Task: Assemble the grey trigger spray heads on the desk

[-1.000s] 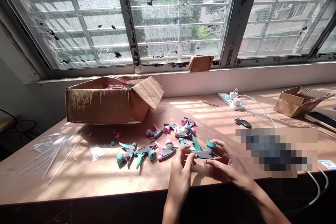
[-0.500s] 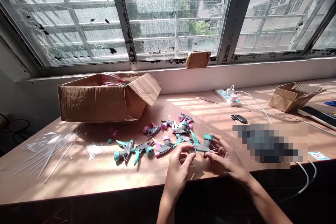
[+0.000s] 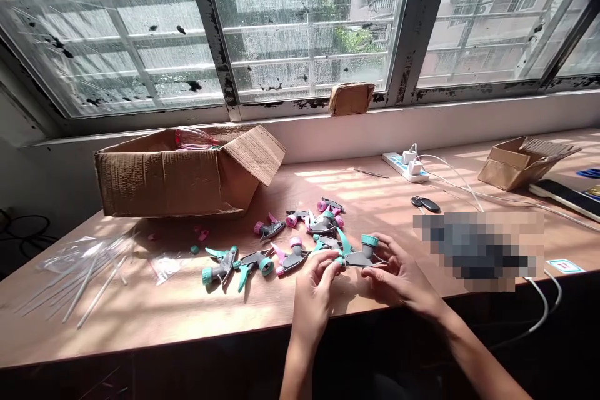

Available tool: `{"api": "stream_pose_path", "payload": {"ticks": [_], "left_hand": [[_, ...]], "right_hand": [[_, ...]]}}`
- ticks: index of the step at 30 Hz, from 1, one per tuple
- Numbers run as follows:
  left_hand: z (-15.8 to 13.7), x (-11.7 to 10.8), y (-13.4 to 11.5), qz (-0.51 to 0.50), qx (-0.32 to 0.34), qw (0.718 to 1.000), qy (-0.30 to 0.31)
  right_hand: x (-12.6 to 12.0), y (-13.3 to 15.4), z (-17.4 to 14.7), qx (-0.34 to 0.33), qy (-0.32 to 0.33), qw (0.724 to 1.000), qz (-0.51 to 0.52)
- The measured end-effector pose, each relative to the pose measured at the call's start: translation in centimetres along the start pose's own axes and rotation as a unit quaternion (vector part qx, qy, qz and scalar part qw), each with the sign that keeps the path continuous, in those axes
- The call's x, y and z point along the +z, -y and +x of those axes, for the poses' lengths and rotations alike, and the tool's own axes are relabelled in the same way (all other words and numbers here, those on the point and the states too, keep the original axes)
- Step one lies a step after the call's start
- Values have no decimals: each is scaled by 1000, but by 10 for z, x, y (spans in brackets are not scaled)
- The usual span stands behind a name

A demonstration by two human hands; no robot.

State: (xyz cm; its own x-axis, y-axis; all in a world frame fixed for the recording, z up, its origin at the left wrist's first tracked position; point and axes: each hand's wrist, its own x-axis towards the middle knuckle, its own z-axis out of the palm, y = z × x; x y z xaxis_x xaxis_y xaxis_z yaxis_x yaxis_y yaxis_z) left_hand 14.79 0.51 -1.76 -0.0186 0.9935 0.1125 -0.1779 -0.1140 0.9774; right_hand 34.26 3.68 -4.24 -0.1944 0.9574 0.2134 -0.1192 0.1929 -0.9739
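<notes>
Between my two hands is a grey spray trigger head (image 3: 360, 257) with a teal trigger and a teal screw collar facing up. My right hand (image 3: 400, 272) grips its rear end, thumb below and fingers behind. At the nozzle end, my left hand (image 3: 313, 290) has thumb and forefinger closed together; the fingers partly hide the tip. Just left of my hands lies a pink-and-grey spray head (image 3: 293, 257). Farther left are two teal-and-grey ones, a near spray head (image 3: 257, 264) and an outer spray head (image 3: 221, 267). Several more, mostly pink-collared, lie behind.
Thin plastic tubes (image 3: 87, 287) and a clear bag (image 3: 77, 253) lie at left. Behind stands an open cardboard box (image 3: 159, 184) with a clear red bottle (image 3: 194, 137). To the right are a power strip (image 3: 403, 167), key fobs (image 3: 425, 204), a small carton (image 3: 504, 165) and a blurred-out dark object (image 3: 473, 253).
My left thumb and forefinger have closed together at the nozzle end, where they were apart before. My right hand keeps its grip. The view has shifted slightly.
</notes>
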Motion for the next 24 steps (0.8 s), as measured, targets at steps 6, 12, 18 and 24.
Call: {"api": "stream_pose_path", "payload": {"ticks": [6, 12, 18, 24], "left_hand": [[2, -4, 4, 62, -12, 998, 14], [-4, -3, -1, 81, 58, 994, 37], [-7, 0, -6, 50, 88, 995, 27], [-5, 0, 1, -5, 89, 996, -3]], "right_hand": [[0, -4, 0, 13, -1, 1000, 4], [-1, -6, 1, 28, 3, 999, 25], [-3, -6, 1, 21, 5, 999, 24], [-3, -7, 0, 26, 28, 999, 17]]}}
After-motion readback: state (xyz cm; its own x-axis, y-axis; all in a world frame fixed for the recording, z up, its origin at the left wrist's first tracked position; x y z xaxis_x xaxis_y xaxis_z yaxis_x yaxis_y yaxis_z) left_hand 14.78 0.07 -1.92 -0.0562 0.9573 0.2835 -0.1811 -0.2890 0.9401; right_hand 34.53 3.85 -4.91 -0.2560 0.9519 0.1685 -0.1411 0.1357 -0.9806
